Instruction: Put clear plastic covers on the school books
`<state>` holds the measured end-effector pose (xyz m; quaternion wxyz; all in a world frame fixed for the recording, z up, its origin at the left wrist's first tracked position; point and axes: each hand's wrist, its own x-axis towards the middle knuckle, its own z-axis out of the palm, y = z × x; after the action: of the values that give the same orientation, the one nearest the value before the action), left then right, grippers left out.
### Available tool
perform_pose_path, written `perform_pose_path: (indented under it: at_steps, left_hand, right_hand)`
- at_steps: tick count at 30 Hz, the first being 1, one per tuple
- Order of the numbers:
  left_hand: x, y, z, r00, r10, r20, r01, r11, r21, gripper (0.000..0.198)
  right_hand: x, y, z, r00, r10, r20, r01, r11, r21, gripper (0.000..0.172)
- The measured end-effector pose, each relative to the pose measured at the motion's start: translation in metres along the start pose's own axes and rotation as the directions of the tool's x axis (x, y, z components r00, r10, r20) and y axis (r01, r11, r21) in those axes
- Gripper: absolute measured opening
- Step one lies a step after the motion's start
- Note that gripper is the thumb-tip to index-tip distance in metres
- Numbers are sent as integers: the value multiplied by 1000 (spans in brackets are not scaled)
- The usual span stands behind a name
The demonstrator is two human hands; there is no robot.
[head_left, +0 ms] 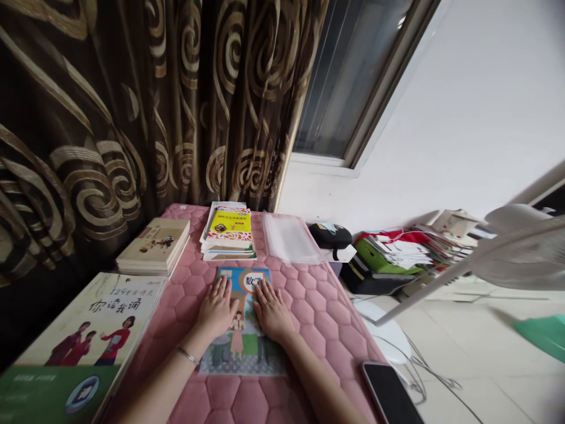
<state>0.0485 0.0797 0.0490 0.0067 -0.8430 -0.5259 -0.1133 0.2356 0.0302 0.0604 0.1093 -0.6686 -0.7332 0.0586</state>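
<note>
A textbook [241, 318] with a blue and green illustrated cover lies flat in front of me on the pink quilted cover [304, 321]. My left hand [217, 309] rests palm down on its left side, fingers stretched toward the top edge; a bracelet circles that wrist. On the right side of the same book, my right hand [271, 312] lies flat with its fingers spread. Both hands press on the cover without gripping anything. The book's title and a drawn figure show between them.
Large books [83, 335] lie at the left, with a stack of smaller beige books [154, 244] behind. More booklets [229, 229] and clear plastic sleeves [291, 238] sit at the far end. A phone [391, 391] lies front right; a white fan [507, 253] stands beyond.
</note>
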Motion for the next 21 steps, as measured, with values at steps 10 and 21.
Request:
perform_pose_path:
  at_steps: [10,21]
  left_hand:
    - [39,29,-9,960,248,133,-246,969,-31,54]
    - [46,-15,0,1000,11,13,-12,996,91,56]
  right_hand:
    - [1,-2,1,1000,-1,-26,2,1000,25,53]
    - [3,-7,-9,1000,-3,18,3,1000,13,55]
